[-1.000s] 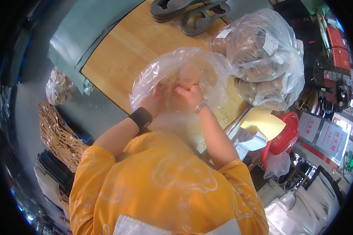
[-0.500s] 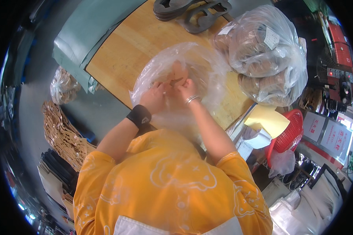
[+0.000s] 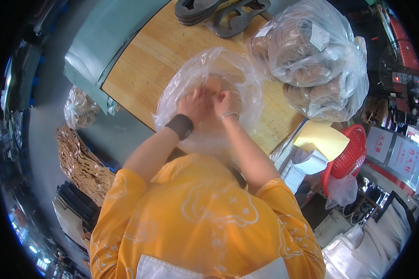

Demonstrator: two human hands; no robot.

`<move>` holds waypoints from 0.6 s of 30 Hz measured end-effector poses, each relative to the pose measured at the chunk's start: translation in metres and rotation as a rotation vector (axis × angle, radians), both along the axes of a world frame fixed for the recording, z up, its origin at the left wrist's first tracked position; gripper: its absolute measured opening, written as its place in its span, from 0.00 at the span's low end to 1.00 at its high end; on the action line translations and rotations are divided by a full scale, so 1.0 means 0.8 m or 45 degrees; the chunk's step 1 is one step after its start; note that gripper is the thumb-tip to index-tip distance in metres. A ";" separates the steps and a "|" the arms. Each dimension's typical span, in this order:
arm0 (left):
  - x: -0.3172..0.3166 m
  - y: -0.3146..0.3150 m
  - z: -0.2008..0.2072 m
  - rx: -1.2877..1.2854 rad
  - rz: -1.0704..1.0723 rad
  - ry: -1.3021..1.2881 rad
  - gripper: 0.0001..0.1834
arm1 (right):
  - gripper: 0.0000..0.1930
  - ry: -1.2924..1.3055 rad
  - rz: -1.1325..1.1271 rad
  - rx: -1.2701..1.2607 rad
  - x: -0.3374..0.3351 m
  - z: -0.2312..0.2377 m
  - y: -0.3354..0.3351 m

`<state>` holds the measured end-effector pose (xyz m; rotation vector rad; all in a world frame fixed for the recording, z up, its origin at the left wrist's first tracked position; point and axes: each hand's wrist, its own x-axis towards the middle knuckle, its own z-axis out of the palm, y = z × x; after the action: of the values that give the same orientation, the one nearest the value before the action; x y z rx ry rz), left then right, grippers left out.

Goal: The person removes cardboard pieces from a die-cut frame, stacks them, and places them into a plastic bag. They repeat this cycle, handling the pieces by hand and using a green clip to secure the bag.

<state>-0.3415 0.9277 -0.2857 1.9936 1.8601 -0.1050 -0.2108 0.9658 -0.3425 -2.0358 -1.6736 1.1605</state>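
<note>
A clear plastic bag (image 3: 165, 100) lies spread open on the wooden table in front of me. Within its mouth is a flat, orange-brown cut piece (image 3: 213, 83), perhaps leather, its lower part covered by my fingers. My left hand (image 3: 192, 108), with a black wristband, grips the piece from the left, fingers bent over it. At the right edge, my right hand (image 3: 224, 104), wearing bracelets, pinches it between thumb and fingers. Both hands are close together over the bag. Whatever lies underneath them in the bag is blurred and mostly hidden.
Large tied plastic bags of brown pieces (image 3: 307, 60) stand at the table's right. Dark grey cutout shapes (image 3: 235, 21) lie at its far edge. Papers (image 3: 321, 139) and a red basket (image 3: 351, 151) are at the right. Green sheets (image 3: 91, 51) overhang the left; brown scrap sheets (image 3: 81, 160) sit below.
The brown piece has tipped lower between my hands, and less of it shows. My left hand has moved slightly right and up over it; my right hand stays at its right edge.
</note>
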 end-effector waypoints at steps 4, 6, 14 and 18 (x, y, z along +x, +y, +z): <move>-0.030 0.051 -0.004 -0.226 0.059 0.048 0.39 | 0.11 -0.083 0.097 0.000 0.005 0.009 0.004; -0.044 0.064 -0.008 -0.202 0.166 0.057 0.40 | 0.11 -0.133 0.167 -0.015 0.008 0.014 0.007; -0.043 0.045 -0.028 0.013 0.082 0.090 0.29 | 0.14 -0.083 0.067 -0.008 0.005 0.027 0.015; -0.029 0.027 -0.016 -0.068 -0.144 0.338 0.28 | 0.17 -0.022 0.050 -0.175 0.004 0.031 0.016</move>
<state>-0.3648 0.9494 -0.2983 2.1327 1.8748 -0.4673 -0.2079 0.9786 -0.3180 -2.1078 -1.6917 1.3085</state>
